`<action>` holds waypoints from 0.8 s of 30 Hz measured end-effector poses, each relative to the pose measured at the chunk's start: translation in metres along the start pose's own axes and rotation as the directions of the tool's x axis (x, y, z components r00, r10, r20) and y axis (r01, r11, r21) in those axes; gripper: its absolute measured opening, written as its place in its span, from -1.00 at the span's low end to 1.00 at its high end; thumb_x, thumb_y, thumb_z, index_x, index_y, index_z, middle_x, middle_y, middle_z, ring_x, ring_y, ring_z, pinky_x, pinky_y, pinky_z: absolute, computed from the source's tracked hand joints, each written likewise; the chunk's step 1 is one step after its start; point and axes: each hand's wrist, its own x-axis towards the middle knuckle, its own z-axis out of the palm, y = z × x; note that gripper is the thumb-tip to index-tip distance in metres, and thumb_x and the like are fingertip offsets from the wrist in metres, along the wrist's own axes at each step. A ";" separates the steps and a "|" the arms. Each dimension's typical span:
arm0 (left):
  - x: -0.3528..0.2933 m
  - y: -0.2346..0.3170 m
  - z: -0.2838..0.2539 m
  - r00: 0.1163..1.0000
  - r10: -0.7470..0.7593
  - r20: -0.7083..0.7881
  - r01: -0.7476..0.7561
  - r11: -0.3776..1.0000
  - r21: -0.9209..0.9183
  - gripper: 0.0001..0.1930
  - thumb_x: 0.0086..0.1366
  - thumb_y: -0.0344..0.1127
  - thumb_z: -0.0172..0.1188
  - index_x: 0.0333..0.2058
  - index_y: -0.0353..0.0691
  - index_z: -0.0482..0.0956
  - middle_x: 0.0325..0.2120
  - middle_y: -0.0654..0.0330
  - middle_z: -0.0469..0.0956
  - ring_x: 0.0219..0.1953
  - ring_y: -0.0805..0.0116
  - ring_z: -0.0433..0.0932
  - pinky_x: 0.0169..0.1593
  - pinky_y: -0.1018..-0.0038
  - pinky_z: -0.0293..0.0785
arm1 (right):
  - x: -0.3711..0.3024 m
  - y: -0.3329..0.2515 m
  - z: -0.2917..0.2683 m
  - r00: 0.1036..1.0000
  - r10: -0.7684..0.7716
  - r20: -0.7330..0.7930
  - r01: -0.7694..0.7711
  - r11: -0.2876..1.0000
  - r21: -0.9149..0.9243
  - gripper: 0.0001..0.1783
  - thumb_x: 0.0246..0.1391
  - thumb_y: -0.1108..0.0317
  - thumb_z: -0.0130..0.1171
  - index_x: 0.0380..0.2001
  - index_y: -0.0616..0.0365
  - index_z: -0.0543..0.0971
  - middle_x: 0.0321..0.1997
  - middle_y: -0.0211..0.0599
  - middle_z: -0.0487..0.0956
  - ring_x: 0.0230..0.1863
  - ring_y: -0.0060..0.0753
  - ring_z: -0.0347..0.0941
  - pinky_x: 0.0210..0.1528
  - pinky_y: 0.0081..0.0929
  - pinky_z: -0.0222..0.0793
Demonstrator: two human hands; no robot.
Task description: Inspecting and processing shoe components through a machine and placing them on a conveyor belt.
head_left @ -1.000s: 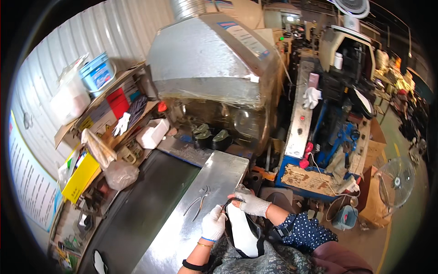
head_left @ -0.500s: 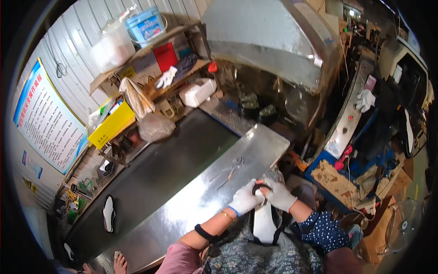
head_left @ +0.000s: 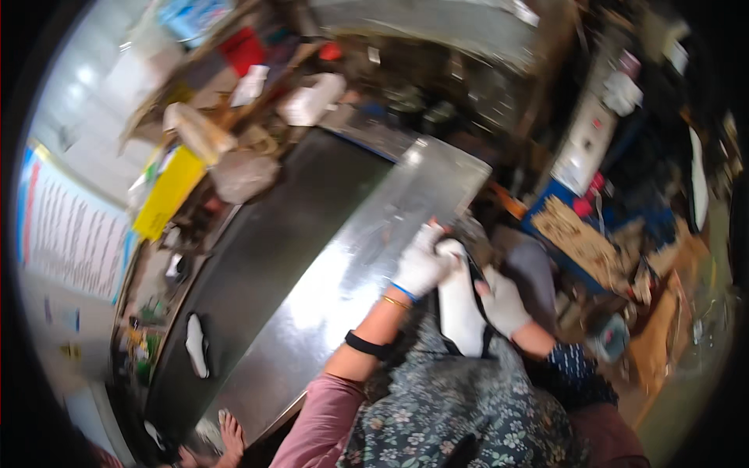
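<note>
Over my lap is a black shoe upper with a white sole side facing up, its long axis pointing away from me. My left hand, in a white glove, grips its far end. My right hand, gloved too, has its fingers at the black right edge, the thumb near the rim. Motion blurs both hands. A similar white-bottomed shoe piece lies on the dark conveyor belt at the left.
A shiny metal tabletop runs beside the belt. Another person's hand rests near its lower left end. Cluttered shelves hold a yellow box and a plastic bag. At the right stands a blue-edged bench.
The view has swung and blurred. My right hand has moved from the shoe's far end down to its right side; my left hand stays at the far end.
</note>
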 end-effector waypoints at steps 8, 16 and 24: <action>-0.020 -0.027 0.016 0.910 -0.195 0.366 0.412 0.511 -0.754 -0.48 0.13 -0.55 0.20 0.13 -0.30 0.43 -0.21 0.21 0.57 -0.24 0.43 0.57 -0.10 0.54 0.52 | -0.002 0.057 0.025 0.735 0.235 0.636 -0.605 -0.196 0.772 -0.26 0.32 -0.24 -0.03 0.09 0.30 0.55 0.02 -0.26 0.61 -0.02 -0.42 0.50 0.10 -0.45 0.38; -0.008 -0.030 0.022 0.889 -0.275 0.368 0.457 0.452 -0.766 -0.49 0.14 -0.57 0.20 0.11 -0.33 0.39 -0.25 0.16 0.56 -0.28 0.38 0.57 -0.12 0.50 0.53 | 0.001 0.008 0.039 0.985 0.166 0.052 -0.137 0.926 -0.352 -0.59 0.35 0.11 -0.17 -0.22 0.25 0.51 -0.33 0.10 0.64 -0.24 0.15 0.62 -0.15 -0.04 0.51; 0.006 -0.012 0.030 0.897 -0.230 0.377 0.426 0.676 -0.602 -0.44 0.14 -0.51 0.19 0.15 -0.36 0.35 -0.20 0.15 0.57 -0.21 0.41 0.57 -0.08 0.51 0.51 | 0.011 -0.001 -0.005 0.993 0.094 0.066 -0.077 0.971 -0.226 -0.56 0.37 0.08 -0.13 -0.23 0.30 0.49 -0.27 -0.03 0.66 -0.17 0.07 0.61 -0.08 -0.19 0.51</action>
